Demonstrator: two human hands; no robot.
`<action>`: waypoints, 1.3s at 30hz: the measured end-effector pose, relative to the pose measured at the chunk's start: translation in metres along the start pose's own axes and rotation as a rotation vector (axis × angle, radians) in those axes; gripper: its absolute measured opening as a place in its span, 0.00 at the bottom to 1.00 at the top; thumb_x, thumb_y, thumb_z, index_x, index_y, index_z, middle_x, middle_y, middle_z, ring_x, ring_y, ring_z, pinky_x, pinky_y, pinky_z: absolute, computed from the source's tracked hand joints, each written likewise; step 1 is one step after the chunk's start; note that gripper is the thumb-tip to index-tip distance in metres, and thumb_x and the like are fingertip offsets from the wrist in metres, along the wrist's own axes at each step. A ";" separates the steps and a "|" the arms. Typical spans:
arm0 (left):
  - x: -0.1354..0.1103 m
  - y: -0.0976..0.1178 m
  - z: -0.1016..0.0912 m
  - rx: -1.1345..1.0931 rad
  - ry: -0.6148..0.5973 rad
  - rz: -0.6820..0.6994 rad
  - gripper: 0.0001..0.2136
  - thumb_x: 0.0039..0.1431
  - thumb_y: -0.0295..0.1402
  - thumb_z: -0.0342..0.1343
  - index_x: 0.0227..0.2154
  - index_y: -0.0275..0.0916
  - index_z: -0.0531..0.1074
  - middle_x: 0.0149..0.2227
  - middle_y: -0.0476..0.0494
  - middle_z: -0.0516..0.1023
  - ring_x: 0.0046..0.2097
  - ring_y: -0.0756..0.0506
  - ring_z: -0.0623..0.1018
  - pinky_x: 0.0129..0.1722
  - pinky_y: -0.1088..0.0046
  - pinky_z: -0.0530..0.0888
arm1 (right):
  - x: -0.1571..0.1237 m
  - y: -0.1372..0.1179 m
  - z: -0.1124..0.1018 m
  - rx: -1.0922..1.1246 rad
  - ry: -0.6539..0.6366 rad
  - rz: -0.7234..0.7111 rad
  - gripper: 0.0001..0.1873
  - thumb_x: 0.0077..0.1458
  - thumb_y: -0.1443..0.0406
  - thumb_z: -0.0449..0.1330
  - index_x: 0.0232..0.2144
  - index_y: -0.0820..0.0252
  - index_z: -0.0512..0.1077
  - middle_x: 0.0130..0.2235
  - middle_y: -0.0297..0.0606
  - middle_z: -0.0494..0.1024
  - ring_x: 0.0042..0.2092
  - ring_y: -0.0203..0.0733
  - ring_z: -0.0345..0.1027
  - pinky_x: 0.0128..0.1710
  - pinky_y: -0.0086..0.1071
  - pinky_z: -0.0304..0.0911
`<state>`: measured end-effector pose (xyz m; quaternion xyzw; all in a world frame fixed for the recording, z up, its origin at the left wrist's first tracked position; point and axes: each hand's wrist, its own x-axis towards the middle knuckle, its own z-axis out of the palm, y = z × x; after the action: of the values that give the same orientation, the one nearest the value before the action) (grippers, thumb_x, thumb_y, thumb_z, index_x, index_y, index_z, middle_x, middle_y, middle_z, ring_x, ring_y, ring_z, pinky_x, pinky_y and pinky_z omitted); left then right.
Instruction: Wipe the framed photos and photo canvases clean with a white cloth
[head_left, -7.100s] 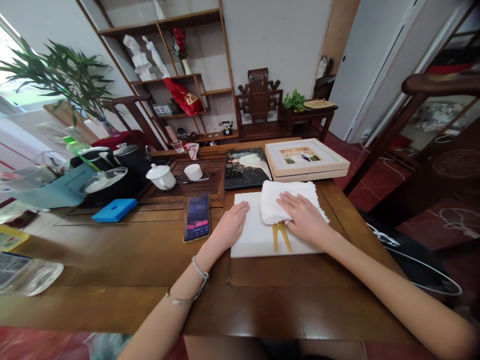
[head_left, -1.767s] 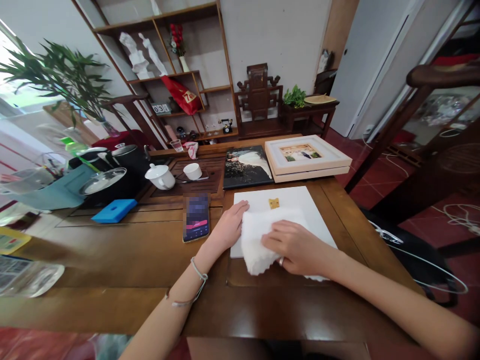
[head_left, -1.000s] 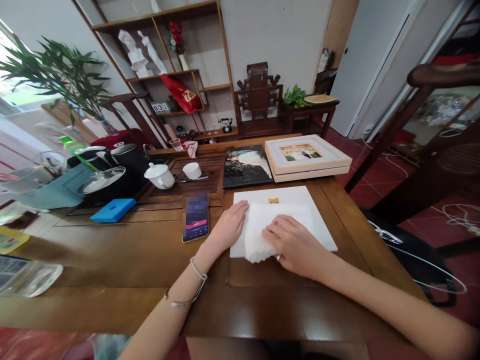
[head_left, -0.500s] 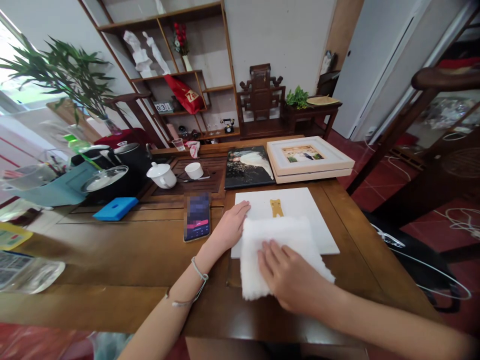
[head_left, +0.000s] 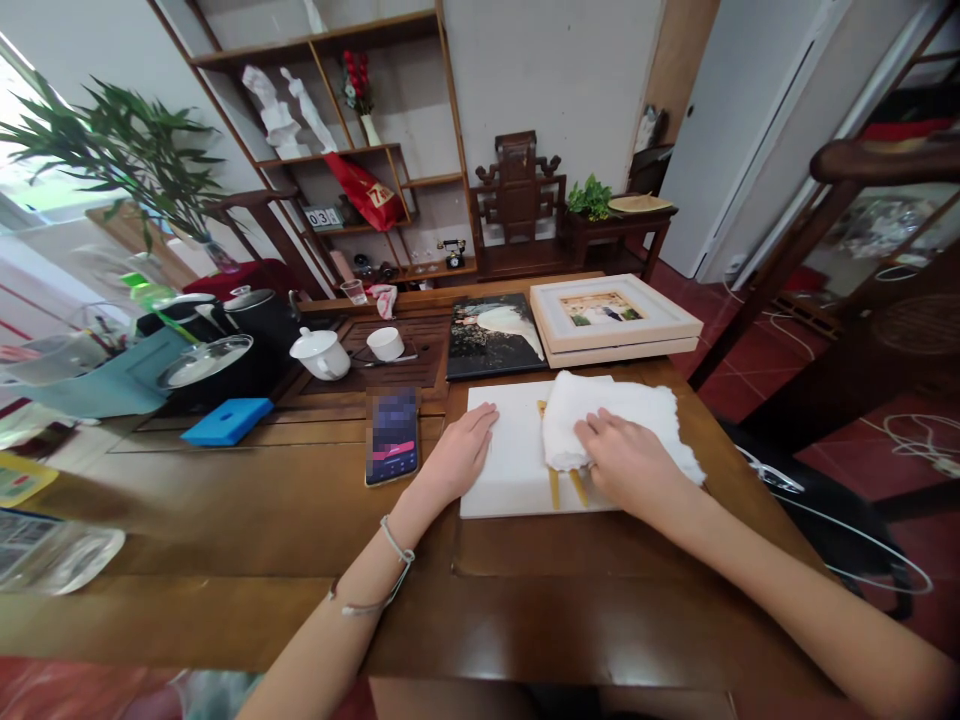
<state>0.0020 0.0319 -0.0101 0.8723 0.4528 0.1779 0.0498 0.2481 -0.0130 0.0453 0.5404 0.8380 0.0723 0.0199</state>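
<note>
A white board (head_left: 506, 480) lies flat on the wooden table in front of me. On its left edge rests my left hand (head_left: 461, 458), fingers stretched out and holding nothing. My right hand (head_left: 626, 460) presses on a folded white cloth (head_left: 634, 400) with bent fingers, over the board's right half. The cloth reaches past the board's right edge. Partly under the cloth is a flat mustard-yellow figure (head_left: 555, 490); two leg-like strips and a bit of its upper corner show, and the rest is covered.
A phone (head_left: 392, 437) lies left of the board. Behind are a dark photo panel (head_left: 487, 350) and a white picture frame (head_left: 660, 325). Farther left stand a lidded white cup (head_left: 320, 353), a small bowl (head_left: 385, 344), a blue block (head_left: 227, 422) and a black pot (head_left: 217, 375).
My right hand has slid the cloth away from me and to the right, off the board's front edge. The figure's lower strips now show, its top is mostly covered. My left hand stays put.
</note>
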 end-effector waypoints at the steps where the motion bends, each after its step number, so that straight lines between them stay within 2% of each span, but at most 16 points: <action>1: 0.000 0.000 0.000 0.001 0.001 0.001 0.18 0.67 0.26 0.40 0.56 0.30 0.64 0.60 0.32 0.66 0.63 0.40 0.65 0.63 0.58 0.65 | -0.005 -0.005 -0.005 -0.019 -0.032 -0.008 0.19 0.47 0.78 0.51 0.40 0.71 0.73 0.40 0.53 0.77 0.44 0.53 0.71 0.37 0.38 0.63; 4: 0.000 0.000 0.000 0.002 0.002 -0.003 0.18 0.67 0.26 0.40 0.56 0.30 0.64 0.61 0.33 0.66 0.63 0.40 0.65 0.63 0.58 0.65 | -0.024 -0.025 -0.018 -0.032 -0.113 -0.103 0.16 0.46 0.77 0.53 0.37 0.68 0.74 0.34 0.50 0.78 0.36 0.49 0.71 0.29 0.35 0.58; 8: -0.001 0.000 -0.001 -0.008 0.000 -0.007 0.18 0.67 0.26 0.40 0.56 0.31 0.64 0.60 0.33 0.67 0.63 0.41 0.65 0.62 0.58 0.65 | -0.035 -0.036 -0.025 0.029 -0.167 -0.236 0.09 0.47 0.74 0.57 0.32 0.64 0.74 0.31 0.46 0.77 0.31 0.45 0.69 0.27 0.34 0.55; 11: -0.001 0.000 -0.001 -0.011 0.002 -0.008 0.18 0.67 0.26 0.40 0.56 0.31 0.64 0.60 0.33 0.67 0.63 0.41 0.65 0.63 0.58 0.65 | -0.025 -0.026 -0.022 0.074 -0.085 -0.242 0.07 0.47 0.71 0.58 0.31 0.63 0.73 0.33 0.46 0.76 0.36 0.50 0.69 0.32 0.37 0.58; 16: 0.000 0.000 -0.001 -0.018 -0.001 -0.008 0.18 0.67 0.27 0.40 0.56 0.31 0.64 0.60 0.33 0.67 0.63 0.41 0.65 0.63 0.56 0.64 | 0.004 0.005 -0.004 0.098 0.077 -0.137 0.12 0.47 0.73 0.56 0.36 0.65 0.73 0.40 0.47 0.75 0.46 0.52 0.66 0.43 0.40 0.62; 19: 0.000 0.001 -0.002 -0.025 0.005 -0.009 0.18 0.67 0.27 0.40 0.56 0.33 0.64 0.60 0.33 0.67 0.63 0.41 0.66 0.62 0.56 0.65 | 0.016 0.019 0.012 0.062 0.158 -0.105 0.17 0.48 0.75 0.55 0.41 0.66 0.73 0.49 0.52 0.73 0.54 0.55 0.61 0.54 0.45 0.57; 22: 0.000 0.001 -0.002 -0.027 0.007 -0.009 0.18 0.67 0.27 0.40 0.56 0.32 0.65 0.60 0.33 0.67 0.63 0.41 0.66 0.62 0.57 0.65 | 0.021 0.022 0.027 0.023 0.210 -0.085 0.23 0.48 0.76 0.53 0.48 0.69 0.70 0.59 0.55 0.65 0.62 0.61 0.52 0.60 0.51 0.49; 24: 0.000 0.001 -0.002 -0.026 0.014 -0.009 0.18 0.67 0.27 0.40 0.56 0.33 0.65 0.60 0.34 0.67 0.63 0.41 0.66 0.62 0.57 0.65 | 0.021 0.016 0.031 0.003 0.188 -0.048 0.26 0.49 0.77 0.51 0.52 0.70 0.68 0.61 0.56 0.63 0.63 0.62 0.51 0.60 0.51 0.50; 28: 0.000 0.001 -0.002 -0.024 0.015 -0.012 0.18 0.66 0.27 0.41 0.56 0.33 0.65 0.60 0.34 0.68 0.62 0.41 0.66 0.62 0.57 0.66 | 0.004 -0.012 0.021 -0.054 0.131 -0.022 0.22 0.53 0.78 0.48 0.50 0.71 0.69 0.56 0.60 0.69 0.59 0.61 0.59 0.53 0.49 0.58; 30: 0.000 0.002 -0.002 -0.021 0.008 -0.015 0.18 0.66 0.27 0.41 0.56 0.32 0.65 0.60 0.33 0.67 0.62 0.41 0.66 0.62 0.57 0.66 | -0.012 -0.027 0.012 -0.045 0.109 -0.077 0.20 0.52 0.77 0.50 0.48 0.72 0.70 0.53 0.63 0.71 0.56 0.62 0.63 0.49 0.48 0.62; 33: 0.000 0.003 -0.003 -0.018 0.004 -0.021 0.18 0.66 0.27 0.40 0.56 0.32 0.65 0.60 0.34 0.67 0.63 0.41 0.66 0.62 0.58 0.65 | -0.034 -0.043 0.001 0.005 0.099 -0.231 0.20 0.48 0.76 0.55 0.45 0.73 0.71 0.52 0.67 0.71 0.54 0.65 0.65 0.47 0.48 0.65; 36: 0.000 0.003 -0.003 -0.019 0.003 -0.026 0.18 0.67 0.27 0.40 0.56 0.32 0.65 0.60 0.34 0.67 0.63 0.41 0.66 0.62 0.58 0.65 | -0.036 -0.043 -0.002 0.068 0.123 -0.350 0.20 0.47 0.74 0.57 0.45 0.72 0.72 0.52 0.65 0.71 0.54 0.65 0.65 0.47 0.49 0.65; 39: 0.000 0.002 -0.002 -0.021 0.001 -0.020 0.18 0.67 0.27 0.40 0.56 0.32 0.64 0.60 0.34 0.67 0.63 0.41 0.66 0.62 0.58 0.65 | -0.017 -0.026 0.004 0.172 0.135 -0.330 0.20 0.48 0.76 0.55 0.45 0.68 0.72 0.53 0.57 0.72 0.56 0.59 0.64 0.51 0.49 0.63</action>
<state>0.0025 0.0303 -0.0077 0.8670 0.4598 0.1824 0.0604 0.2317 -0.0384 0.0373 0.3892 0.9178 0.0322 -0.0710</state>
